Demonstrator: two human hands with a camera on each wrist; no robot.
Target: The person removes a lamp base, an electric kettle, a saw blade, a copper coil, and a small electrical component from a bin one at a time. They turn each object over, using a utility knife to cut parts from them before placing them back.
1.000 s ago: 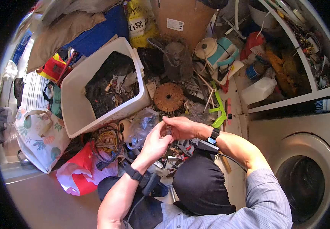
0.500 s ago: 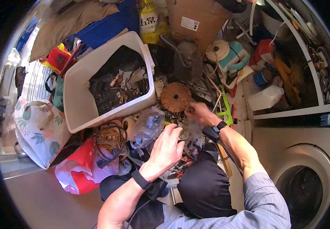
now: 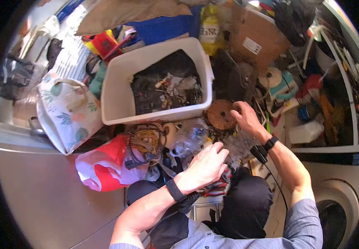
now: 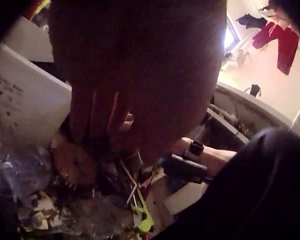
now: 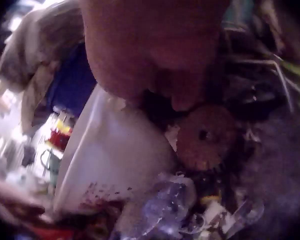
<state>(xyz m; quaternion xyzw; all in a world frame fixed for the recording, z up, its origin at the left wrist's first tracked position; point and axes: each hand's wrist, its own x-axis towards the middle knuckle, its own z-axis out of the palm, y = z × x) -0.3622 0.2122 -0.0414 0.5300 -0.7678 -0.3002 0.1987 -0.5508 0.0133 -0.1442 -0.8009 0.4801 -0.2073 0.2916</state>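
The right hand (image 3: 250,121) is at the right edge of a round brown disc (image 3: 219,114), its fingers bent. In the right wrist view, the fingertips of this hand (image 5: 155,55) meet the upper edge of the disc (image 5: 192,142) in the picture; contact cannot be told. Over a pile of small parts and red-handled tools (image 3: 216,189) hovers the left hand (image 3: 204,167), palm down, fingers loosely bent, with nothing visible in them. A clear plastic bag (image 3: 191,139) lies just beyond it. Dark in the left wrist view, the left hand (image 4: 135,75) hides much of the scene.
A white bin (image 3: 158,115) holding a dark liner and scraps stands beyond the hands. Coiled wires (image 3: 144,140) and a red-and-white bag (image 3: 104,164) lie to the left. A cardboard box (image 3: 258,37), white jug (image 3: 306,133) and washing machine (image 3: 333,186) are rightward.
The hands, together a second ago, have parted; the right hand went to the disc's edge and the left stayed nearer the body. The head view has turned, shifting the surroundings rightward.
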